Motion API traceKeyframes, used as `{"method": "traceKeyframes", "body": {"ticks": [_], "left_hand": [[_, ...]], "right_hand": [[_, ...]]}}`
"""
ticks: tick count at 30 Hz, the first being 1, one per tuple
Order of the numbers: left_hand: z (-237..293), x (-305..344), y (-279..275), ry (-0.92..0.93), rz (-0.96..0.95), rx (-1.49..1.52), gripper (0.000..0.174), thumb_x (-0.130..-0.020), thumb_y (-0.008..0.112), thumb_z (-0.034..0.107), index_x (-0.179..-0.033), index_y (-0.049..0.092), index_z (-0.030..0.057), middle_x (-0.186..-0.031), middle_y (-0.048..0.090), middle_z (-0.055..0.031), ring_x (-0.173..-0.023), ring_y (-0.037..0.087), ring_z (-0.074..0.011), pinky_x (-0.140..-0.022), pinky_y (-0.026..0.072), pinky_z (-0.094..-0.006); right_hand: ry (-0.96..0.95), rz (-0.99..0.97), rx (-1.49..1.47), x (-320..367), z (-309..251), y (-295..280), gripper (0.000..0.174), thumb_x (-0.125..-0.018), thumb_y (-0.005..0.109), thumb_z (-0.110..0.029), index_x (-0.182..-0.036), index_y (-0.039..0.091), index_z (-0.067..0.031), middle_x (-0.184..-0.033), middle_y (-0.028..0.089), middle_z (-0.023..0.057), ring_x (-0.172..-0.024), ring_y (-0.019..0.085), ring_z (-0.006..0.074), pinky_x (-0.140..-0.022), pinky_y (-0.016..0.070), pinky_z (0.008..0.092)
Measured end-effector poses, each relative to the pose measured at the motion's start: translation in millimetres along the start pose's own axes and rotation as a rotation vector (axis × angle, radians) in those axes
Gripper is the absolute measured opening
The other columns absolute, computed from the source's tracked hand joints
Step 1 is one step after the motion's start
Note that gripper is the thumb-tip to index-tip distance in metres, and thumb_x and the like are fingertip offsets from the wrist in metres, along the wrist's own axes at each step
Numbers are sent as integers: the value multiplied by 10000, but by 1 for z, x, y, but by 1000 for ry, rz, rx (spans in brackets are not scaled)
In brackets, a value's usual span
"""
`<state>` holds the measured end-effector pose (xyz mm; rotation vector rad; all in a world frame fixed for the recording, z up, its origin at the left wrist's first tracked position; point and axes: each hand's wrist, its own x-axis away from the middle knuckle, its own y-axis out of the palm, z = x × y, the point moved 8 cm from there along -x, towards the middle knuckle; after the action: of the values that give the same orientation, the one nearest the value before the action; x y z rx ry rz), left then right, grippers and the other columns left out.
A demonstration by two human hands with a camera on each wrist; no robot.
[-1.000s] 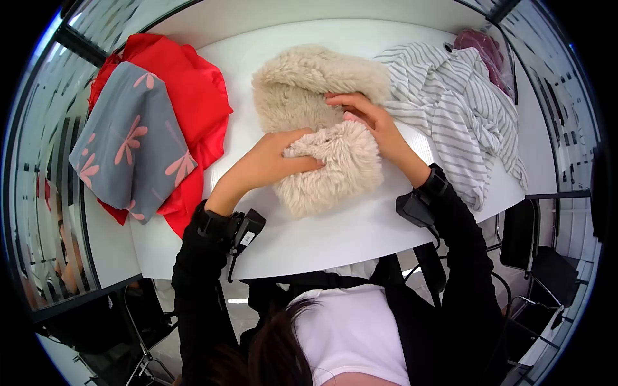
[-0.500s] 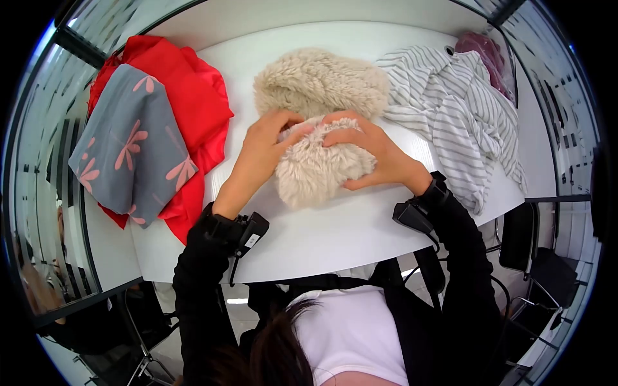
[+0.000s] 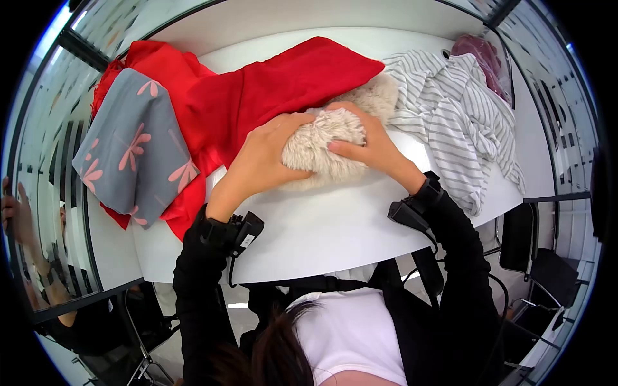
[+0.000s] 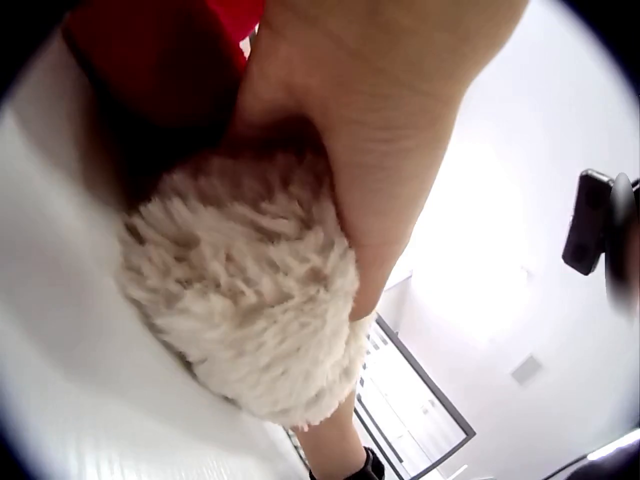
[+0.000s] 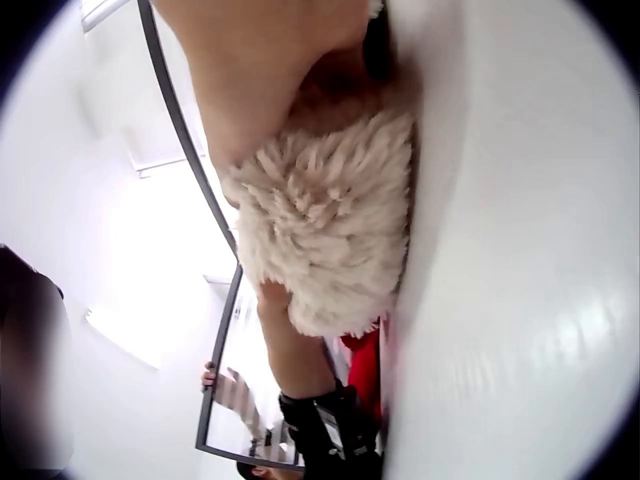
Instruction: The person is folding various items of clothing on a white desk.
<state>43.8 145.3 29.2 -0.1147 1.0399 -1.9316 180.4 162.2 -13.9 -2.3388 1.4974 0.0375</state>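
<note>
A bundle of cream, long-pile faux fur (image 3: 325,151) sits near the middle of the white table, between both hands. My left hand (image 3: 267,151) grips its left side, thumb along the near edge and fingers on the far side. On the right, my right hand (image 3: 373,145) holds it with the thumb on top and fingers curled over the far edge. More cream fur (image 3: 380,96) lies just behind the bundle, mostly hidden under a red cloth (image 3: 283,80). The left wrist view shows the bundle's fur (image 4: 250,290) close under the palm.
A grey cloth with pink dragonflies (image 3: 132,148) lies on the red cloth at the left. White-and-grey striped fabric (image 3: 450,116) is heaped at the right, with a maroon bundle (image 3: 479,61) behind it. Beyond the left partition (image 3: 58,193) another person's hand (image 3: 19,212) shows.
Red cloth has come across from the left over the rear fur. Both hands have shifted their hold around the front bundle, the left now lower along its side.
</note>
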Motion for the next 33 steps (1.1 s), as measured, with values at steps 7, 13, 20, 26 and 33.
{"method": "traceKeyframes", "body": {"ticks": [7, 13, 20, 26, 33], "left_hand": [[-35, 9, 13, -479, -69, 489, 451, -706, 695, 255, -1080, 537, 56, -972, 607, -130, -855, 588, -300, -791, 449, -326], [-4, -1, -24, -34, 182, -164, 221, -767, 633, 172, -957, 613, 60, -1126, 535, -149, -1020, 515, -299, -865, 401, -360], [-26, 6, -27, -98, 130, -767, 518, -656, 686, 162, -1152, 543, 198, -1349, 328, -185, -1209, 343, -328, -938, 308, -480], [-56, 6, -27, -246, 140, -550, 453, -696, 547, 48, -1147, 509, 79, -1120, 497, -185, -911, 525, -335, -796, 415, -423], [-50, 38, -100, -212, 1023, -413, 360, -781, 554, 50, -1118, 458, -31, -1132, 466, -165, -1079, 441, -352, -929, 341, -412]], "right_hand": [[-233, -136, -26, 15, -22, 9, 798, -567, 823, -255, -1241, 431, -85, -1250, 423, 81, -1190, 370, 244, -983, 327, 354], [-173, -171, 140, 10, -8, 0, 768, -508, 828, -209, -1168, 462, -66, -1149, 505, 82, -1039, 500, 261, -902, 398, 354], [-256, -295, -3, 10, -20, 5, 752, -468, 829, -221, -1116, 484, -61, -1020, 570, 79, -934, 554, 246, -848, 428, 333], [-157, -382, -116, 15, -14, 7, 762, -470, 827, -235, -1127, 488, -52, -1049, 569, 68, -961, 555, 214, -858, 427, 321], [-122, -445, -108, 19, -21, 14, 755, -491, 822, -264, -1136, 500, -41, -1078, 574, 83, -983, 557, 209, -880, 417, 322]]}}
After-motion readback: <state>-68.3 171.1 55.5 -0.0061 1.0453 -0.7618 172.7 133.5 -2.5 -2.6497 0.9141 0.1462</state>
